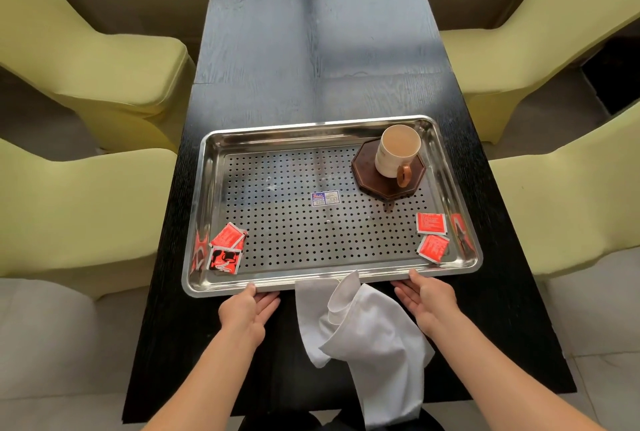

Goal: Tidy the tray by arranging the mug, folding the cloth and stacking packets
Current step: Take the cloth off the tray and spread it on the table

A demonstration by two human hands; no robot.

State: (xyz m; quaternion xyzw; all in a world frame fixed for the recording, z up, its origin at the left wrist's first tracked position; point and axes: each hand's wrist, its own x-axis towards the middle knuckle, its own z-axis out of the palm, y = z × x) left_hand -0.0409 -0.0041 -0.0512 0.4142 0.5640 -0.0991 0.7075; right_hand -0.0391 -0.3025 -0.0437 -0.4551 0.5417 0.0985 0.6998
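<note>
A rectangular stainless-steel tray point(311, 124) with rounded corners and a perforated floor lies on the black, wood-grained table point(311, 50). In its far right corner a cream ceramic mug point(396, 152) with a tan handle stands on a dark octagonal coaster point(367, 176). Glossy red packets sit in the near corners: two on the left point(227, 236), two on the right point(431, 223), their print too small to read. So is the blue-and-white sticker point(325, 198) at the centre. A rumpled white cloth point(374, 326) lies at the tray's near rim and droops over the table's near edge. On either side of it, the left hand point(247, 309) and right hand point(429, 299) reach the rim with straight fingers, gripping nothing.
</note>
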